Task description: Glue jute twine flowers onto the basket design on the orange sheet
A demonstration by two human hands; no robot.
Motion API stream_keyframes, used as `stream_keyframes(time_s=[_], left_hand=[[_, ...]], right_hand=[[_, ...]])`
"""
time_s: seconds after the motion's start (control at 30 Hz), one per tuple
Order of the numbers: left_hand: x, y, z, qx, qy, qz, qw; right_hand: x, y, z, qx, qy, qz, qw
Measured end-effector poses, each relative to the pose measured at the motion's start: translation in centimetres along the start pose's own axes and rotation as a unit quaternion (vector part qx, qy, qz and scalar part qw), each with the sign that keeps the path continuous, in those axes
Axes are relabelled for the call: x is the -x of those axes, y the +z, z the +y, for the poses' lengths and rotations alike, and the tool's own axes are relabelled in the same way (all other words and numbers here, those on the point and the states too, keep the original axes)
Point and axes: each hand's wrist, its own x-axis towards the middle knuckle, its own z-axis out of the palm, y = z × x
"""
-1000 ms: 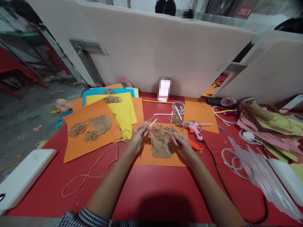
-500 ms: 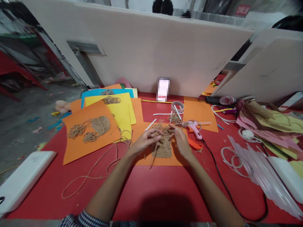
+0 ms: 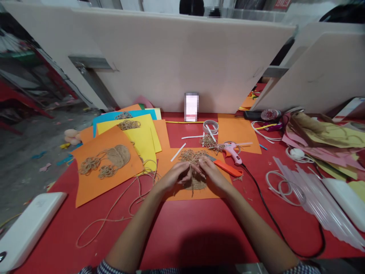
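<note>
Two hands, left [image 3: 172, 178] and right [image 3: 213, 176], pinch jute twine [image 3: 194, 156].

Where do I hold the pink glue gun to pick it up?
Hold the pink handle of the hot glue gun. It slants down toward the person, so it suits a wrapped hand. Come from the near side, just right of the person's right hand, staying clear of the black cord. Keep away from the nozzle end, which points left toward the jute coil.
</note>
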Motion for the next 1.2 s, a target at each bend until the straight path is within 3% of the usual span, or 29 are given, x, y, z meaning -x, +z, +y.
stream_keyframes(time_s=[0.2,0.47,0.8,1.2], left_hand=[[-0.8,0.0,-0.8,-0.038,0.062,0.062,0.995],[-1.2,-0.9,-0.5,-0.177,0.088,0.063,0.978],[-1.0,-0.9,-1.1,-0.031,0.043,0.066,0.996],[-1.1,-2.5,-0.7,-0.051,0.026,0.037,0.998]], right_hand=[[0.2,0.1,0.1,0.017,0.066,-0.119,0.990],[0.2,0.0,0.5,-0.002,0.073,-0.077,0.994],[0.6,-0.4,-0.5,0.060,0.068,-0.100,0.991],[0.8,-0.4,-1.8,-0.004,0.059,-0.040,0.997]])
